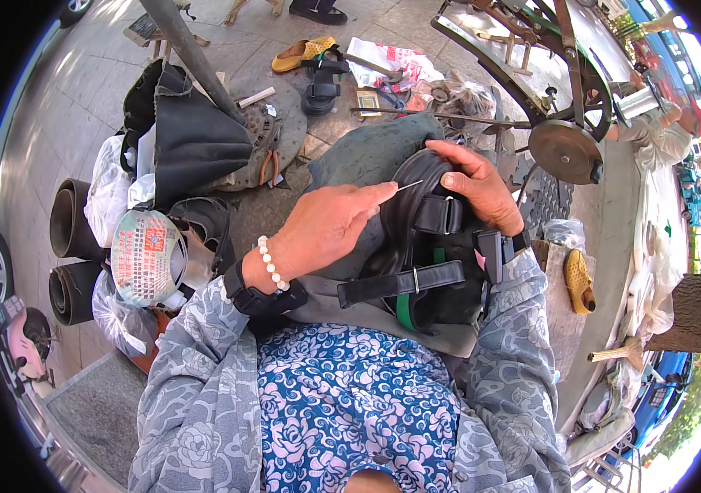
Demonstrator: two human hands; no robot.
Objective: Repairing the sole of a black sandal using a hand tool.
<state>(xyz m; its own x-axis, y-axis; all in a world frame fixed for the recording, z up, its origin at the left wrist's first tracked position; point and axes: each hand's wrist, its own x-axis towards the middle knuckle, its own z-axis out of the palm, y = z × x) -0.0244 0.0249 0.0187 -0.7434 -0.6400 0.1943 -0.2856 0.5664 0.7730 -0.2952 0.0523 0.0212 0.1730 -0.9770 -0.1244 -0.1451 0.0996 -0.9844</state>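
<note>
A black strapped sandal (397, 215) lies across my lap, its buckled straps toward my body. My right hand (482, 191) wraps round its far right side, fingers over the edge and thumb on top. Between the thumb and forefinger of my left hand (326, 222) is a thin metal needle (410, 186), which slants to the right over the sandal's sole edge. Most of the needle's length within my grip is hidden. Beneath the sandal, a dark grey cloth (350, 156) covers my knees.
A hand-cranked machine with a round wheel (565, 151) stands at the far right. Yellow woven shoes (579, 281) lie on both sides, one beside another black sandal (320, 92). Left are a black bag (194, 144), pliers (269, 168), dark rolls (69, 215) and a round fan (147, 259).
</note>
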